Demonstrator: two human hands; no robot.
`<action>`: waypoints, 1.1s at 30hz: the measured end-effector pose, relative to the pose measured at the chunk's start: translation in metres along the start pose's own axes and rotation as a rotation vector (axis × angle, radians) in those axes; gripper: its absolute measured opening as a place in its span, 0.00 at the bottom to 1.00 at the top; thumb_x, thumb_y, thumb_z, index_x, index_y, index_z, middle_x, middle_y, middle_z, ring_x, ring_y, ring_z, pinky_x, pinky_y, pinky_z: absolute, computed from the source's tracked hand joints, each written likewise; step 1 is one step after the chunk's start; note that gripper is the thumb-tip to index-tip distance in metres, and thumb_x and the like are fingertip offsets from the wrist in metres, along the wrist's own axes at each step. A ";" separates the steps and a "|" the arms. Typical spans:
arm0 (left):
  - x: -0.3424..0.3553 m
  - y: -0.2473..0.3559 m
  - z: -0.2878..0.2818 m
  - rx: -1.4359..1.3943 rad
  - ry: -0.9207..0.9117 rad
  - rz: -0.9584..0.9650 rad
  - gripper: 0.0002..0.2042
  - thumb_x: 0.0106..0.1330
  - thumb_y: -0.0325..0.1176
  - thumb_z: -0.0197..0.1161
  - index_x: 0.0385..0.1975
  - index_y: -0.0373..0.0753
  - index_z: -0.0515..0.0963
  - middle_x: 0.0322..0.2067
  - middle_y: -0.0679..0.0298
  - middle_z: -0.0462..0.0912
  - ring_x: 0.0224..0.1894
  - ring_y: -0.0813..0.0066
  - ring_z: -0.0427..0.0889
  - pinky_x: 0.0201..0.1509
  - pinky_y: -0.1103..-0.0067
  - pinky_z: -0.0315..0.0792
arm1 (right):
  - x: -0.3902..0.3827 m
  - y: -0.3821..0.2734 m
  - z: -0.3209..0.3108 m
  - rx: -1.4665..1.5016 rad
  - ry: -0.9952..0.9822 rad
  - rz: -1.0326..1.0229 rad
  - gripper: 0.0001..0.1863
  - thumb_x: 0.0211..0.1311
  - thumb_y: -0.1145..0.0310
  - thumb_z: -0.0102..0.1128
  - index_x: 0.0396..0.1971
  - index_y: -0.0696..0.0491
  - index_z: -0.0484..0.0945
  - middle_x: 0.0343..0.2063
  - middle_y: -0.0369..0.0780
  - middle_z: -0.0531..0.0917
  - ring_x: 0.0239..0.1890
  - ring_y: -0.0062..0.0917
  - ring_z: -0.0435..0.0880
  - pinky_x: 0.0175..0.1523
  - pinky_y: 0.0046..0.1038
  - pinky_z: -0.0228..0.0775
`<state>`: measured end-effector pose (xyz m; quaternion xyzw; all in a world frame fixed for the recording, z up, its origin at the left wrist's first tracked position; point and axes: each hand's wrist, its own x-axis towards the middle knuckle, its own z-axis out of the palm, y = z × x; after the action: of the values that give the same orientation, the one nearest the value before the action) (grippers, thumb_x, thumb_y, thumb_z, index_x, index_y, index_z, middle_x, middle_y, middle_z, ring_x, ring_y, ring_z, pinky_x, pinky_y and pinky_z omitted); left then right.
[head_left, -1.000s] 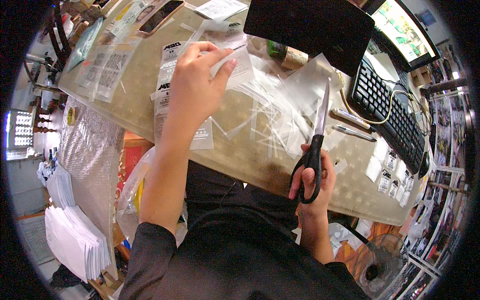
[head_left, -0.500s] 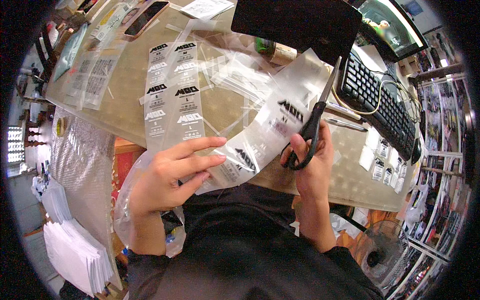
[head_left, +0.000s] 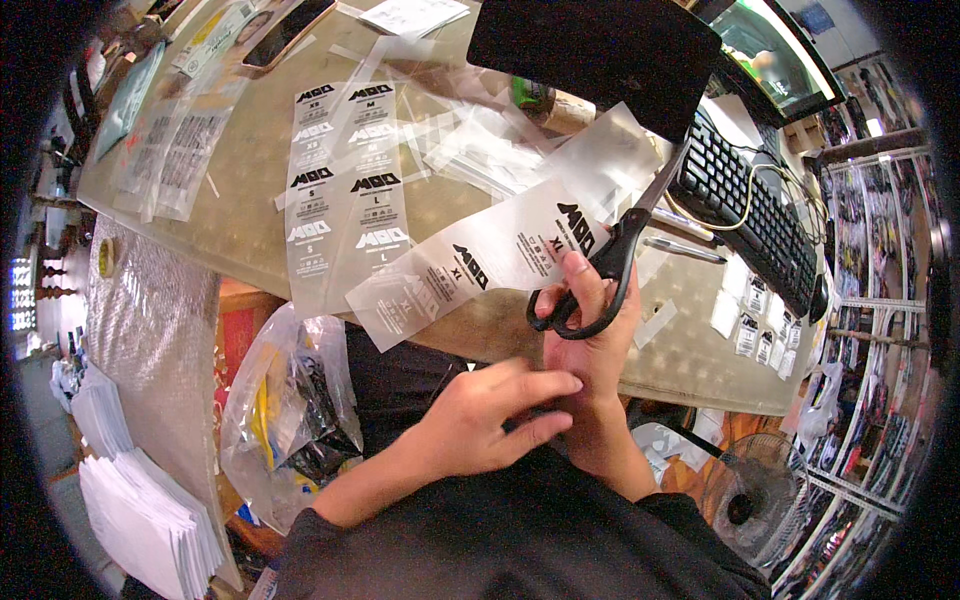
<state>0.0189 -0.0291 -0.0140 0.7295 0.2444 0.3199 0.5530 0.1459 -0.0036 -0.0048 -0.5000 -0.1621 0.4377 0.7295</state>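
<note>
Your right hand [head_left: 590,325] grips black scissors [head_left: 610,265] and a printed clear strip [head_left: 500,255]; your left hand [head_left: 480,425], fingers loosely extended and empty, touches its wrist.

Scissors [head_left: 607,265]: black handles, grey steel blades. Label strip [head_left: 490,258] and label sheet [head_left: 345,185]: clear, frosted film with black block print in repeating rows. Table [head_left: 240,215] pale beige with fine dotted texture; keyboard [head_left: 745,215] black with a yellow cable across; bubble wrap [head_left: 150,330] silvery; paper stack [head_left: 140,520] white.
</note>
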 end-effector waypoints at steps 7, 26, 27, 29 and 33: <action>0.006 -0.023 0.030 -0.285 0.287 0.007 0.14 0.57 0.34 0.61 0.41 0.38 0.73 0.41 0.54 0.68 0.44 0.62 0.69 0.47 0.73 0.66 | -0.012 -0.030 -0.008 0.157 -0.051 0.249 0.10 0.53 0.66 0.57 0.29 0.58 0.74 0.13 0.36 0.74 0.12 0.18 0.70 0.15 0.19 0.61; 0.058 -0.008 -0.024 -0.219 0.840 0.296 0.22 0.55 0.16 0.58 0.52 0.27 0.66 0.52 0.49 0.69 0.46 0.68 0.76 0.48 0.78 0.74 | -0.039 -0.013 -0.053 -0.183 -0.477 0.196 0.37 0.45 0.56 0.69 0.51 0.58 0.62 0.20 0.37 0.76 0.18 0.19 0.74 0.21 0.18 0.65; 0.058 -0.008 -0.024 -0.213 0.841 0.288 0.22 0.55 0.16 0.58 0.52 0.27 0.66 0.51 0.49 0.69 0.46 0.68 0.76 0.48 0.78 0.74 | -0.043 -0.013 -0.057 -0.237 -0.521 0.218 0.38 0.44 0.54 0.70 0.50 0.59 0.62 0.20 0.37 0.75 0.18 0.18 0.74 0.21 0.18 0.65; 0.061 -0.007 -0.023 -0.219 0.838 0.276 0.22 0.55 0.16 0.58 0.51 0.27 0.66 0.51 0.50 0.70 0.45 0.69 0.76 0.47 0.79 0.74 | -0.048 -0.013 -0.061 -0.175 -0.582 0.270 0.43 0.40 0.47 0.70 0.50 0.61 0.61 0.18 0.36 0.74 0.19 0.17 0.73 0.23 0.17 0.61; 0.059 -0.002 -0.018 -0.220 0.823 0.225 0.22 0.54 0.16 0.59 0.51 0.27 0.66 0.50 0.51 0.70 0.44 0.70 0.77 0.46 0.79 0.75 | -0.052 -0.015 -0.059 -0.211 -0.641 0.246 0.42 0.42 0.49 0.68 0.49 0.63 0.61 0.17 0.34 0.72 0.18 0.15 0.71 0.23 0.17 0.59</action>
<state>0.0454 0.0251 -0.0012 0.5000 0.3277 0.6663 0.4457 0.1636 -0.0813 -0.0072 -0.4254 -0.3655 0.6379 0.5277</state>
